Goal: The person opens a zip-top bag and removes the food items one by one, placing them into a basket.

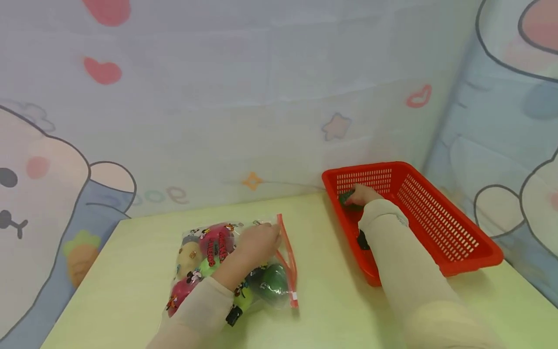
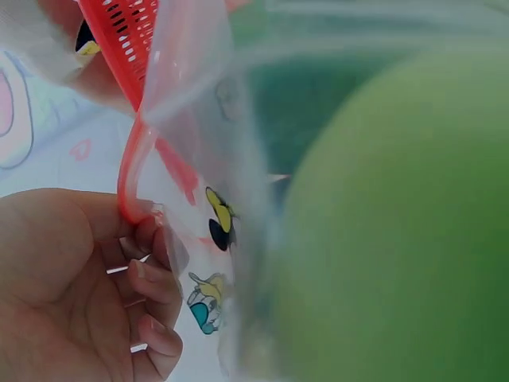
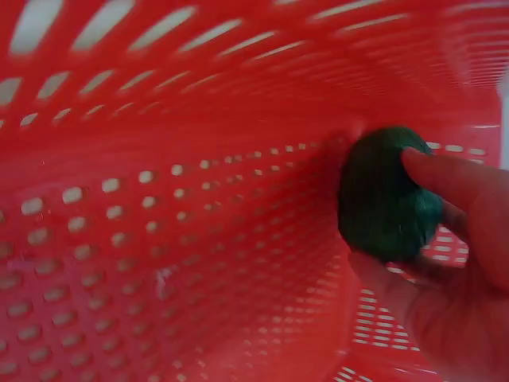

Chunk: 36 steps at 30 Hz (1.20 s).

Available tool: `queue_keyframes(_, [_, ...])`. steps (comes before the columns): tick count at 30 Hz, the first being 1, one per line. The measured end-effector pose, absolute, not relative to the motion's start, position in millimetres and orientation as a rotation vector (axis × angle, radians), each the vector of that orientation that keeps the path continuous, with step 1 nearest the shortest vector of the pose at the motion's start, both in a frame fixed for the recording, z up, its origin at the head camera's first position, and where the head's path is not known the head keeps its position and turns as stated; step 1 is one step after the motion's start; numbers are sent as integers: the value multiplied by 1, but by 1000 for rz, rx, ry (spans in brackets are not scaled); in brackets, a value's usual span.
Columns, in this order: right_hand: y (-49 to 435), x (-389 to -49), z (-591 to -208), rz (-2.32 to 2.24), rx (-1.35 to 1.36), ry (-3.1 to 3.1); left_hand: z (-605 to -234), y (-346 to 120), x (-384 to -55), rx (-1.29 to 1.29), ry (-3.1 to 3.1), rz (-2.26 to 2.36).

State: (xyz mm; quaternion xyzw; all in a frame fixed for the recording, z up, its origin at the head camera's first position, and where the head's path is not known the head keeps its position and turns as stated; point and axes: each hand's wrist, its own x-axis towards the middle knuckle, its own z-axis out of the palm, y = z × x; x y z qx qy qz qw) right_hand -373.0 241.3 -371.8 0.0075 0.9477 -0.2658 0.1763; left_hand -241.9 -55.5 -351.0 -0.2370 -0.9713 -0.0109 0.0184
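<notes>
In the head view my left hand [image 1: 258, 242] is at the open end of a clear zip bag [image 1: 294, 293] printed with cartoon figures. The left wrist view shows its thumb and forefinger pinching the bag's red zip edge [image 2: 130, 179], the other fingers loosely bent. Inside the bag lie several round things in pink, pale yellow and green; a large light green one [image 2: 406, 239] fills the left wrist view. My right hand [image 1: 367, 195] reaches into a red plastic basket [image 1: 481, 261]. Its fingers and thumb grip a dark green, oval, avocado-like fruit [image 3: 383, 195] near the basket's end wall.
The pale yellow table [image 1: 322, 300] carries the bag at left and the basket at right. Slotted walls surround the basket's inside. A fabric backdrop [image 1: 244, 121] with cartoon animals and hearts stands behind the table and along the right side.
</notes>
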Motion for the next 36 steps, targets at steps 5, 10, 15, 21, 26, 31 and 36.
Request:
queue_keyframes(5, [243,-366,-380,-766,-49,2570,-352,-51,-238,-741,-3042,50])
queue_keyframes(10, [240,-368,-362,-679,-97,2645,-346,-55,-240,-721,-3037,40])
queue_keyframes(15, [232,-373,-316,-608,-262,2874,-341,-57,-248,-738,-3008,-4])
queue_keyframes(21, [198,-344,-261,-866,-544,3184,-341,-62,-256,-715,-2989,-36])
queue_keyframes(26, [157,-282,-257,-1149,-768,3293,-345,-63,-257,-723,-2988,-82])
queue_keyframes(31, [121,-219,-291,-1374,-746,3049,-345,-64,-256,-725,-2995,-133])
queue_keyframes(36, [95,-197,-341,-1673,-422,2722,-341,-64,-258,-718,-2981,-193])
